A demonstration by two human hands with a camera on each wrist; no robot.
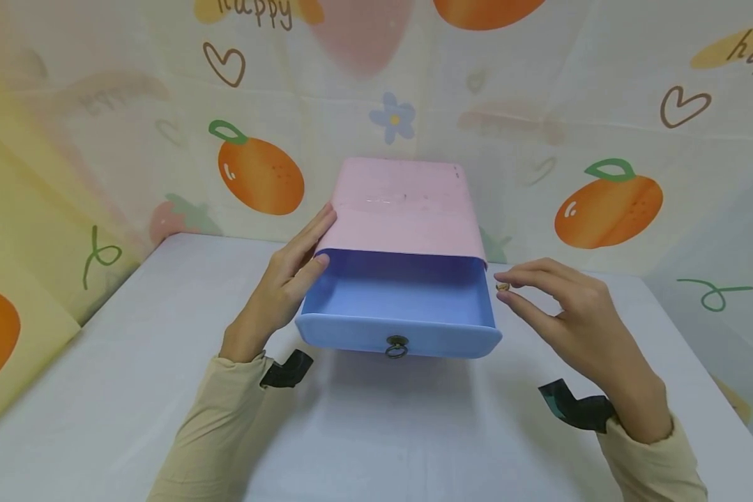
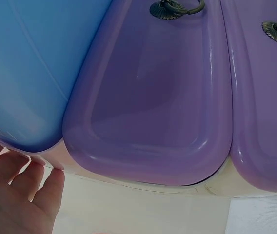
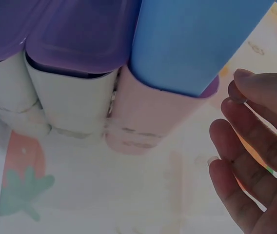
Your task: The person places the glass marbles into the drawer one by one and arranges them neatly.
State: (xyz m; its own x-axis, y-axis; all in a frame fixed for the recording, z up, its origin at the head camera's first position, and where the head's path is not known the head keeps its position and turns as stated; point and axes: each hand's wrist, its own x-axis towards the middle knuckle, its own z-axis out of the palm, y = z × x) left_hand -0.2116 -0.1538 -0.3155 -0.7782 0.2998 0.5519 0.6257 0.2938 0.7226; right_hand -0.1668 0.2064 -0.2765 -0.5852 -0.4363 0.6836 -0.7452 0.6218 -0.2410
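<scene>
1. At the left we see a tan fabric sleeve (image 1: 216, 432) with a black band (image 1: 287, 369) at its cuff, over a white tabletop (image 1: 132, 362).

2. Next comes the left hand (image 1: 281, 286), its fingers fairly straight and laid along the casing's left side, the thumb by the front edge. We see it touching and steadying, with nothing clasped in it.

3. In the middle stands a pink, round-cornered casing (image 1: 408, 206) with a glossy blue drawer (image 1: 452, 341) pulled well out of its front. A dark metal ring pull (image 1: 397, 346) hangs at the drawer's centre.

4. Beside that drawer, the left wrist view gives us two glossy purple drawer fronts, a nearer one (image 2: 153, 97) and a farther one (image 2: 263, 97), both closed (each wears a dark scalloped ring pull of its own).

5. Just right of the blue drawer, outside it, we find a tiny gold-coloured piece (image 1: 503, 286), too small for us to tell its shape.

6. The right hand (image 1: 580, 321) pinches that piece between thumb and forefinger, its other fingers loosely bent.

7. Last, we reach a matching right sleeve (image 1: 652, 460).
</scene>
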